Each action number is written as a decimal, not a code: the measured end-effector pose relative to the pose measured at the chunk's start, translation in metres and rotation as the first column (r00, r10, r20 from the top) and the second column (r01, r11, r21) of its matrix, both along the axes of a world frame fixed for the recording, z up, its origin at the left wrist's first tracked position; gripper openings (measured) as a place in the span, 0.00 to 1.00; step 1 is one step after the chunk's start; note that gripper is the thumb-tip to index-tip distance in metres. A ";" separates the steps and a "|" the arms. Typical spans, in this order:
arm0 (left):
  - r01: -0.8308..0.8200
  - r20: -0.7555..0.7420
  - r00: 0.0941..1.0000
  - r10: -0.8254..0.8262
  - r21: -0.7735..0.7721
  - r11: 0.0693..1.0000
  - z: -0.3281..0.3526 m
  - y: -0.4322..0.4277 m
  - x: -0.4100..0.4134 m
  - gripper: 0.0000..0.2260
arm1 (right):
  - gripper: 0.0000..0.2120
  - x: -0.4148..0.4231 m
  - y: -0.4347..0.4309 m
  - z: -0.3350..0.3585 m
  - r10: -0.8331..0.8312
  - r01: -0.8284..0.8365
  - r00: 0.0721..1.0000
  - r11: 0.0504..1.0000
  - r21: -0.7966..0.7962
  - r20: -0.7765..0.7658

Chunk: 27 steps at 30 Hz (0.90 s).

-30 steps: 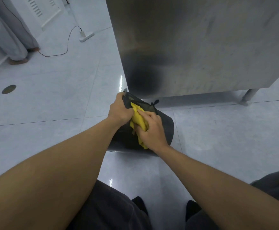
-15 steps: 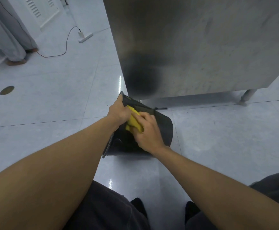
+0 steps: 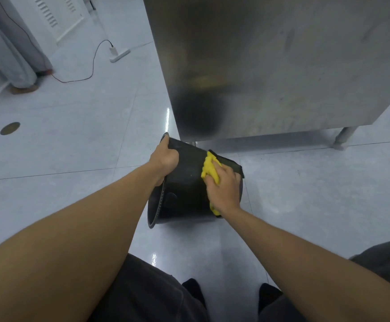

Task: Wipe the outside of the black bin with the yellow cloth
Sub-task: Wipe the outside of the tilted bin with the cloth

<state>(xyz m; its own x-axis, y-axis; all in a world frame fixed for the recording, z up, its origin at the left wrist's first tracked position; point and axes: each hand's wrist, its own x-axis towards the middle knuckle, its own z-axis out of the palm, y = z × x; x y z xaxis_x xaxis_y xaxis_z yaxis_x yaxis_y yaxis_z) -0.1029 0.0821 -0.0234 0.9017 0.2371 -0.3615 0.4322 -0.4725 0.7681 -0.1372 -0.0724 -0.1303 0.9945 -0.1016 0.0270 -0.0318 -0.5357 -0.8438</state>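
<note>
The black bin (image 3: 184,191) lies tipped on its side on the floor, its open rim facing left and toward me. My left hand (image 3: 165,159) grips the top of that rim. My right hand (image 3: 224,189) presses the yellow cloth (image 3: 209,168) flat against the bin's outer wall, near its base end. Part of the cloth is hidden under my palm, and a yellow corner shows below my wrist.
A large stainless steel cabinet (image 3: 270,66) stands right behind the bin on legs (image 3: 342,135). A white power strip (image 3: 119,54) and cable lie on the tiled floor at back left, beside a person's trouser legs (image 3: 15,54). A round floor drain (image 3: 10,128) is at left.
The bin has turned so its rim now faces me more. My right hand slid the cloth to the right along the wall, away from my left hand. The left hand kept its grip on the rim.
</note>
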 end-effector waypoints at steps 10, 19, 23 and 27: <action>0.109 0.091 0.991 -0.102 -0.071 0.992 0.009 -0.021 -0.005 0.22 | 0.25 0.012 0.013 0.010 0.217 -0.180 0.960 0.962 -0.205 0.177; 0.163 0.055 0.985 -0.161 -0.031 0.986 0.008 -0.029 -0.006 0.27 | 0.22 0.004 0.005 0.021 0.007 -0.006 0.999 0.999 -0.035 0.032; 0.250 0.075 0.966 -0.246 -0.046 0.967 0.015 -0.029 -0.009 0.26 | 0.18 0.017 0.023 0.040 0.218 -0.228 0.951 0.974 0.020 0.218; 0.308 0.095 0.948 -0.303 -0.042 0.951 0.013 -0.027 -0.010 0.25 | 0.20 0.032 0.015 0.028 0.144 -0.136 0.984 0.987 -0.083 0.108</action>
